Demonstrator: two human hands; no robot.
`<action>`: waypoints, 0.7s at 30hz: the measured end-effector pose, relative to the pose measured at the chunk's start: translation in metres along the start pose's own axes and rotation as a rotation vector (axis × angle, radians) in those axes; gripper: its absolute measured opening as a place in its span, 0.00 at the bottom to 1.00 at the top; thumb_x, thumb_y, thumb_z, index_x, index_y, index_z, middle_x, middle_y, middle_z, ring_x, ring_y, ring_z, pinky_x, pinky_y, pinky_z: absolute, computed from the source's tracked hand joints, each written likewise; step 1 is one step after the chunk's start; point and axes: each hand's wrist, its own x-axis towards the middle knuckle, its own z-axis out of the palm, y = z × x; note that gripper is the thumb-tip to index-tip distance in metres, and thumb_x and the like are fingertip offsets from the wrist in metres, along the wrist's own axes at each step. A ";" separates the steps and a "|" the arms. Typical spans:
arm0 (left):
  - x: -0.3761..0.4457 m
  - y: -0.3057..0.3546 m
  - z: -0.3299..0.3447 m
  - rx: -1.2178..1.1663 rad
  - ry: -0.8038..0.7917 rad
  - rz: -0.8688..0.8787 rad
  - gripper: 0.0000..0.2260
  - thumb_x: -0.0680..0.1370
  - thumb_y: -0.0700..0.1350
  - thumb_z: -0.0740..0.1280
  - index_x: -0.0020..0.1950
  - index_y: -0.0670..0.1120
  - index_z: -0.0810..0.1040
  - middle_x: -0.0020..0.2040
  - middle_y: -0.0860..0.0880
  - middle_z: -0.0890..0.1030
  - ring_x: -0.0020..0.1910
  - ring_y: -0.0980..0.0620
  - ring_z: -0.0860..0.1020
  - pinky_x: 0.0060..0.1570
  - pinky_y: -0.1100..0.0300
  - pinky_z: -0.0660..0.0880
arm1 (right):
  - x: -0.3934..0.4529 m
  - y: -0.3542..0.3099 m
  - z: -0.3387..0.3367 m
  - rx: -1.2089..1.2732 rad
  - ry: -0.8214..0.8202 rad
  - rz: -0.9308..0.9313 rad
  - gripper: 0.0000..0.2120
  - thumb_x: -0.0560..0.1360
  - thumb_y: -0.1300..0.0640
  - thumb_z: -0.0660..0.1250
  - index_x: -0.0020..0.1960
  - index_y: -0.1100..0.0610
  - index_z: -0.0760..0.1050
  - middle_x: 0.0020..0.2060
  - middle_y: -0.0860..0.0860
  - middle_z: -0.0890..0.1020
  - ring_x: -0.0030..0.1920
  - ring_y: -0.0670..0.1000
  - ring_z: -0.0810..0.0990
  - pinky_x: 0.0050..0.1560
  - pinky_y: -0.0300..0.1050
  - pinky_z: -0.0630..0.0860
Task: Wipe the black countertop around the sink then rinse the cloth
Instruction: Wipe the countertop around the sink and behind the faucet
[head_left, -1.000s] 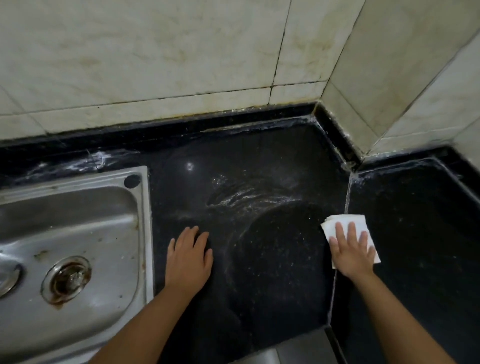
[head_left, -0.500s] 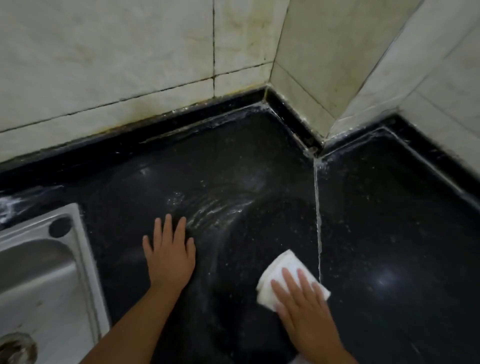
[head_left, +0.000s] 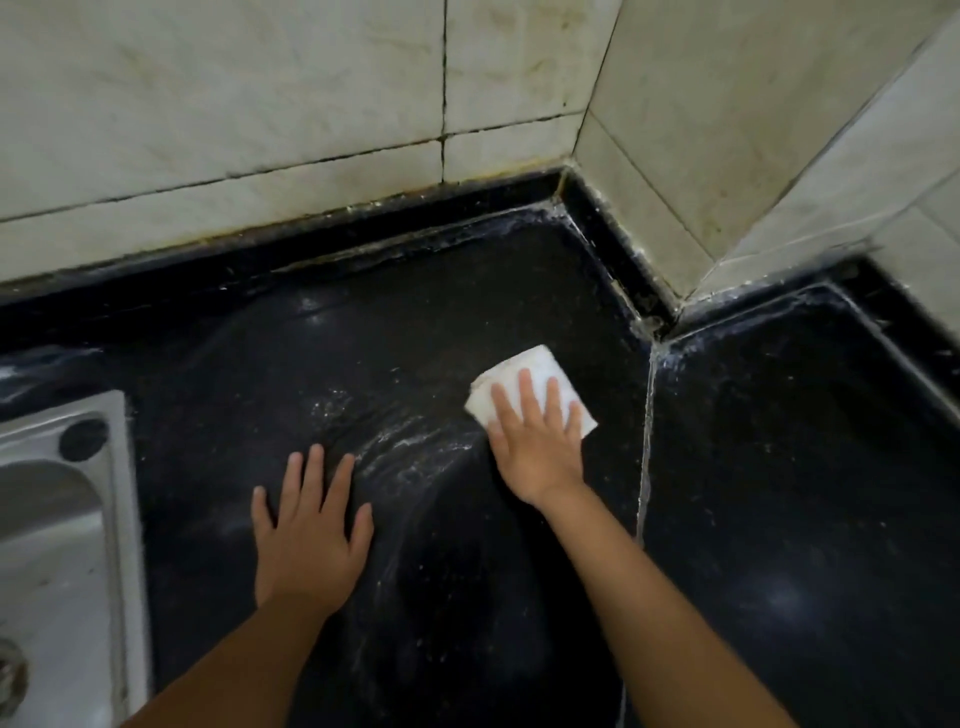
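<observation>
I see my right hand (head_left: 537, 441) pressing flat, fingers straight, on the folded white cloth (head_left: 530, 387) near the countertop's (head_left: 415, 322) back corner. My left hand (head_left: 306, 535) lies spread on the bare countertop, beside the sink's (head_left: 124, 467) right edge.

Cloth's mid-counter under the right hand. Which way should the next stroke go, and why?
Probably sweep the white cloth leftward: whitish streaks lie between the right hand and the flat left hand on the black countertop.
</observation>
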 end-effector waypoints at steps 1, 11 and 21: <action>0.000 0.000 0.000 0.003 -0.001 -0.009 0.38 0.67 0.62 0.32 0.74 0.51 0.51 0.76 0.49 0.48 0.70 0.57 0.38 0.70 0.48 0.36 | -0.011 -0.009 0.011 -0.032 0.046 -0.116 0.25 0.80 0.44 0.36 0.76 0.46 0.47 0.76 0.50 0.45 0.75 0.57 0.41 0.72 0.55 0.35; -0.001 0.001 -0.005 0.031 -0.040 -0.016 0.33 0.72 0.60 0.38 0.75 0.52 0.51 0.76 0.48 0.46 0.69 0.57 0.36 0.70 0.48 0.36 | -0.085 0.144 0.011 0.056 0.166 0.284 0.22 0.82 0.48 0.41 0.75 0.48 0.51 0.75 0.55 0.56 0.74 0.60 0.53 0.69 0.60 0.56; 0.000 0.000 -0.003 0.000 -0.028 -0.004 0.39 0.65 0.62 0.30 0.75 0.53 0.49 0.70 0.54 0.38 0.69 0.58 0.35 0.70 0.49 0.35 | 0.018 0.080 -0.031 0.108 0.064 0.292 0.23 0.81 0.47 0.39 0.76 0.46 0.44 0.76 0.49 0.42 0.76 0.54 0.40 0.73 0.55 0.41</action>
